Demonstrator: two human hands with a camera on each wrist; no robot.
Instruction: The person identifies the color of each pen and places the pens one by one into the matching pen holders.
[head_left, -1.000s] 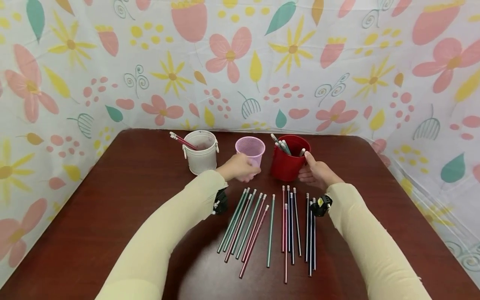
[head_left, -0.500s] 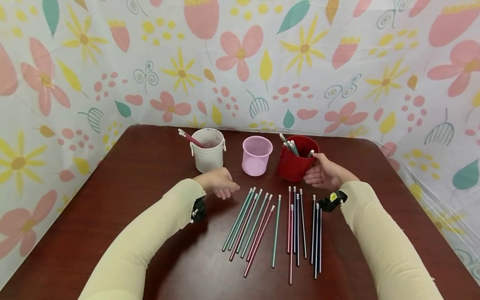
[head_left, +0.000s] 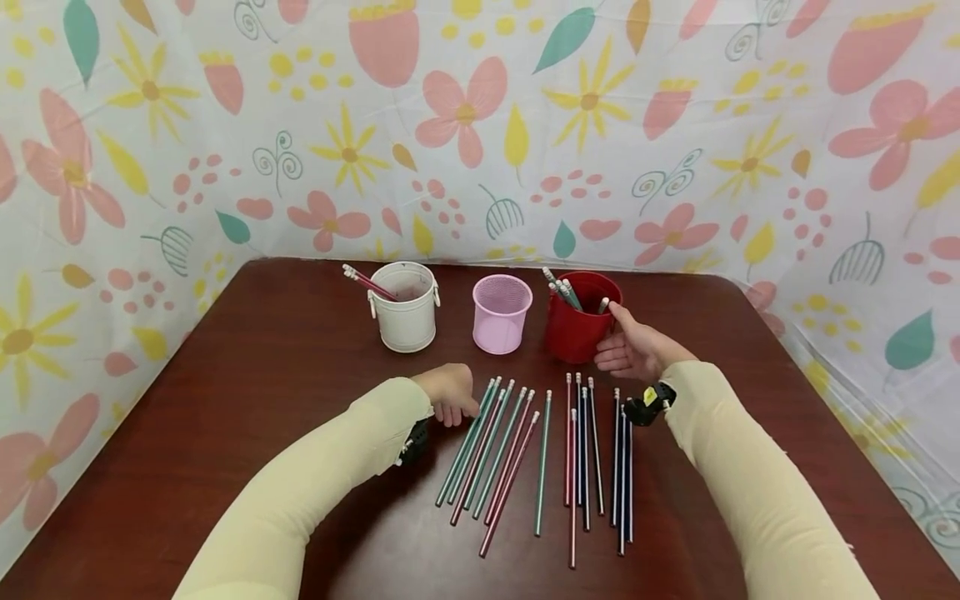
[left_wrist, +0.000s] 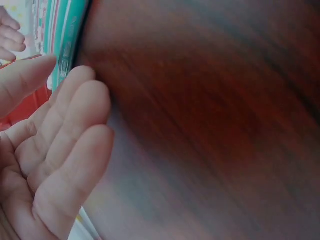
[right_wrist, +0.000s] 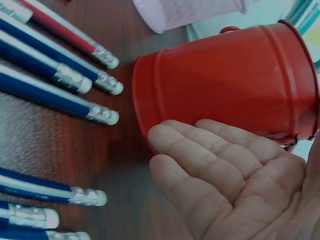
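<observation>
My left hand (head_left: pixel 448 393) hovers by the top ends of the left group of green and red pencils (head_left: pixel 495 450), its fingers loosely bent and holding nothing. In the left wrist view, the fingers (left_wrist: pixel 85 145) stand beside the green pencils (left_wrist: pixel 67 37); contact is hard to tell. My right hand (head_left: pixel 633 346) rests beside the red bucket (head_left: pixel 573 333), thumb near its rim, fingers fairly straight along its side. Several green pencils (head_left: pixel 568 293) lean inside that bucket. In the right wrist view, the right hand's fingers (right_wrist: pixel 215 160) lie against or close to the bucket's wall.
A white bucket (head_left: pixel 406 321) with red pencils (head_left: pixel 371 283) stands at the back left. Between the buckets is a pink mesh cup (head_left: pixel 501 321). Dark blue pencils (head_left: pixel 622 475) and a few red ones lie at the right on the brown table (head_left: pixel 262 375). A patterned cloth hangs behind.
My left hand has left the pink mesh cup, drawn back left and nearer, then shifted to the left group of pencils. My right hand stays at the red bucket.
</observation>
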